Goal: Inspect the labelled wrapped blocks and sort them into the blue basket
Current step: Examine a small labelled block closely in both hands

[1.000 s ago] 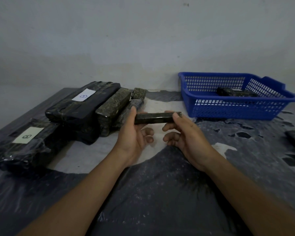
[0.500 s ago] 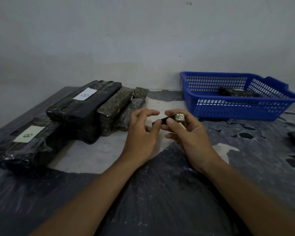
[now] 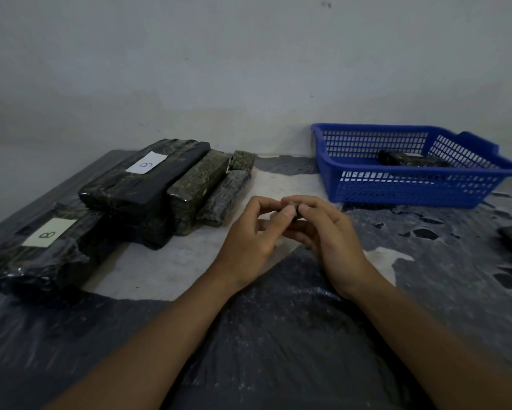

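I see both hands meet over the table point(image 3: 166, 270), pinching one small wrapped block point(image 3: 295, 211) between them. The left hand point(image 3: 248, 244) holds it with thumb and curled fingers; the right hand point(image 3: 331, 241) grips its other side. The block is mostly hidden, end toward me. To the left lie the larger wrapped blocks point(image 3: 148, 184), two with "B" labels point(image 3: 146, 166). The blue basket point(image 3: 408, 184) sits at the back right, a dark block point(image 3: 405, 158) inside.
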Action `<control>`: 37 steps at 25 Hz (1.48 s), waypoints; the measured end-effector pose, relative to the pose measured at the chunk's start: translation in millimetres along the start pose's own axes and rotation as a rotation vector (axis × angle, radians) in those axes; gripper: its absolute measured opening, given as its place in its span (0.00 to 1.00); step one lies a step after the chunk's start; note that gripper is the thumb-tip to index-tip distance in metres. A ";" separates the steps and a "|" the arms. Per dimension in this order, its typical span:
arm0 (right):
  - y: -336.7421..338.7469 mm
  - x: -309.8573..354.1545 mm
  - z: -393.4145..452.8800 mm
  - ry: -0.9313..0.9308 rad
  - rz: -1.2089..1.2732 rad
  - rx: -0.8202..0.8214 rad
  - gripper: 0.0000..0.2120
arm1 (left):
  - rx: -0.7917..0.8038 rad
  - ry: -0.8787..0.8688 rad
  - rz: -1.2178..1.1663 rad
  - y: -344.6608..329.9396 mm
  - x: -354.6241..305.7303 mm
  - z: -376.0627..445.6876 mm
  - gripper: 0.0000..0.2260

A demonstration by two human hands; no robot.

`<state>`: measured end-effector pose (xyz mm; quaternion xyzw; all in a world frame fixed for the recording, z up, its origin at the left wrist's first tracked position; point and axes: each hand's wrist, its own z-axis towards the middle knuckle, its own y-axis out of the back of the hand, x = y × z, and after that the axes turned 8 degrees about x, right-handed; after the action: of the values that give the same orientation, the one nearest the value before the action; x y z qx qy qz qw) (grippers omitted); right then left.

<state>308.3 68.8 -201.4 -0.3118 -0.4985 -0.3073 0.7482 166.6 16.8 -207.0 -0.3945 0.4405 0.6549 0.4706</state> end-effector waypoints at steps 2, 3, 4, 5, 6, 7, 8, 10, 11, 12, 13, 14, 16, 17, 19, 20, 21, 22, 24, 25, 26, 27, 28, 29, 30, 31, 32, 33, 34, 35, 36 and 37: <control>-0.7 -0.3 -0.7 0.016 -0.050 -0.003 0.11 | -0.012 -0.017 0.003 -0.4 -1.0 0.1 0.19; -1.3 -0.2 -0.8 0.026 -0.066 -0.005 0.11 | -0.020 -0.020 0.000 -0.2 -0.3 0.6 0.19; -2.0 -0.1 -0.7 0.036 -0.081 -0.009 0.10 | -0.025 -0.020 -0.005 -0.1 0.0 1.2 0.18; -2.6 0.1 -0.9 0.045 -0.093 -0.009 0.10 | -0.026 -0.019 -0.013 0.2 -0.1 1.5 0.16; -3.0 -0.1 -0.9 0.052 -0.101 -0.008 0.10 | -0.022 -0.018 -0.022 0.5 0.0 1.7 0.15; -2.8 -0.4 -1.4 0.054 -0.105 -0.006 0.10 | -0.016 -0.020 -0.031 0.9 0.4 1.8 0.15; -2.5 -0.5 -1.8 0.054 -0.104 -0.002 0.10 | -0.010 -0.021 -0.043 1.3 0.9 1.6 0.16; -2.3 0.1 -2.7 0.046 -0.088 0.009 0.11 | -0.001 -0.021 -0.061 1.6 1.4 1.8 0.17; -2.4 0.6 -3.2 0.042 -0.081 0.014 0.11 | 0.001 -0.020 -0.066 1.5 1.5 1.9 0.17; -2.6 1.1 -3.5 0.042 -0.084 0.017 0.12 | 0.003 -0.018 -0.068 1.2 1.3 2.1 0.17; -3.3 1.7 -3.5 0.043 -0.094 0.018 0.12 | 0.004 -0.015 -0.066 1.0 1.8 2.7 0.16; -3.9 2.2 -3.6 0.044 -0.108 0.016 0.12 | 0.007 -0.013 -0.062 0.9 2.5 3.4 0.16; -5.2 2.5 -3.5 0.048 -0.128 0.015 0.12 | 0.005 -0.012 -0.050 1.5 3.6 4.4 0.16; -5.7 2.7 -3.6 0.052 -0.133 0.016 0.12 | 0.003 -0.016 -0.043 2.0 4.0 4.6 0.17; -5.9 2.2 -3.5 0.057 -0.150 0.017 0.12 | 0.008 -0.025 -0.032 2.2 5.9 4.9 0.16; -5.3 1.5 -3.5 0.054 -0.164 0.019 0.12 | 0.011 -0.027 -0.031 2.1 6.8 5.1 0.15; -5.0 0.7 -3.5 0.050 -0.178 0.026 0.12 | 0.012 -0.025 -0.034 2.1 7.8 5.1 0.15; -4.7 -0.4 -3.4 0.043 -0.187 0.036 0.12 | 0.013 -0.021 -0.046 2.4 9.3 5.4 0.14; -4.3 -3.2 -3.5 0.034 -0.183 0.076 0.14 | 0.010 -0.006 -0.116 3.5 11.5 6.2 0.11; -4.8 -4.1 -3.8 0.037 -0.194 0.098 0.16 | 0.002 0.006 -0.180 4.2 11.9 6.9 0.10; -4.9 -5.0 -3.8 0.049 -0.230 0.111 0.18 | -0.006 0.019 -0.262 4.4 11.4 7.2 0.10; -4.7 -4.7 -3.7 0.058 -0.277 0.113 0.20 | -0.018 0.037 -0.339 4.8 9.6 7.1 0.12; -4.1 -4.1 -3.7 0.064 -0.331 0.100 0.20 | -0.039 0.051 -0.400 5.5 7.3 7.3 0.13; -3.3 -2.9 -3.7 0.064 -0.398 0.072 0.19 | -0.066 0.063 -0.445 6.4 5.3 7.8 0.16; -1.6 -1.5 -3.6 0.055 -0.479 0.035 0.17 | -0.088 0.077 -0.489 8.0 4.2 8.8 0.18; -0.1 -0.5 -3.5 0.027 -0.559 0.002 0.15 | -0.109 0.102 -0.536 10.3 2.7 9.1 0.21; 3.2 -1.3 -2.9 -0.012 -0.622 -0.015 0.12 | -0.121 0.129 -0.585 12.9 1.8 9.3 0.22; 5.8 -0.7 -1.6 -0.048 -0.655 -0.017 0.10 | -0.129 0.155 -0.624 14.7 1.4 9.7 0.23; 8.5 0.2 -0.5 -0.076 -0.649 -0.005 0.08 | -0.129 0.178 -0.648 15.6 1.0 10.8 0.23; 11.7 1.0 0.1 -0.099 -0.610 0.016 0.06 | -0.126 0.202 -0.663 16.3 1.0 12.9 0.23; 13.2 -1.1 -0.1 -0.110 -0.585 0.032 0.05 | -0.125 0.221 -0.677 18.1 2.0 13.6 0.23; 8.4 0.8 -1.6 -0.102 -0.592 0.031 0.04 | -0.121 0.223 -0.704 23.3 -0.4 10.8 0.23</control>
<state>315.8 72.6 -202.5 -0.1565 -0.6093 -0.4886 0.6046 143.2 22.9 -198.6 -0.6180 0.2869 0.4306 0.5919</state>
